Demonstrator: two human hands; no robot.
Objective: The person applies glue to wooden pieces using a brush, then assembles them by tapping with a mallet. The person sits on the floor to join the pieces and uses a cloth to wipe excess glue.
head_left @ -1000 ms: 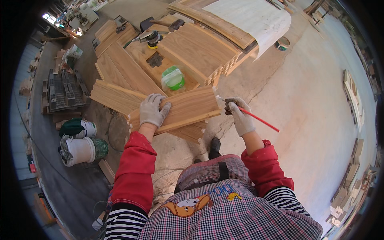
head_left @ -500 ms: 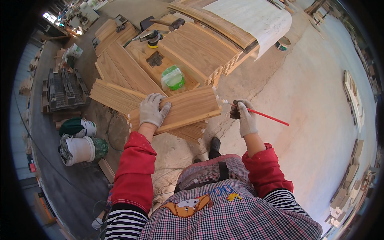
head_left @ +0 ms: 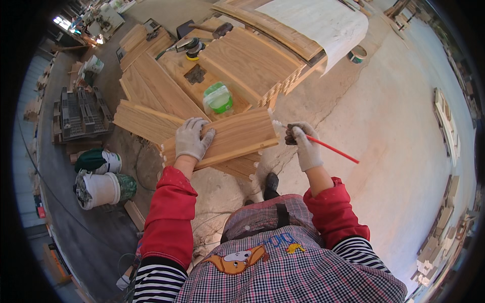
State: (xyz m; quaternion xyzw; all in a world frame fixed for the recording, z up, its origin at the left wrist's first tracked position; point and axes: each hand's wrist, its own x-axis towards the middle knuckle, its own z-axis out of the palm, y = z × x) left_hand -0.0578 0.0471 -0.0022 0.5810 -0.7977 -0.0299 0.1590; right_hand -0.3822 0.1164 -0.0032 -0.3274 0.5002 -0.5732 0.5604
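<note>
A wooden board (head_left: 237, 134) lies slantwise in front of me, with pale, white-coated knobs along its two short ends. My left hand (head_left: 192, 140), in a pale work glove, grips its left part, the thumb lying on the face. In my gloved right hand (head_left: 301, 140), dark-stained at the fingers, is a thin brush (head_left: 333, 148) with a red handle. Its whitish tip is close to the board's right end; whether it touches cannot be made out. Beyond the board stands a clear tub (head_left: 218, 97) with green on it.
Stacked boards (head_left: 250, 63) lie beyond the tub, beside a power sander (head_left: 194, 49) and a mallet (head_left: 222, 31). More boards (head_left: 146, 121) lie under and left of the held one. Buckets (head_left: 96, 189) and a dark pallet (head_left: 85, 113) stand at left. A small bucket (head_left: 357, 54) stands far right.
My right hand has moved a little left, bringing the brush nearer the board's right end. My left hand and the board have stayed in place.
</note>
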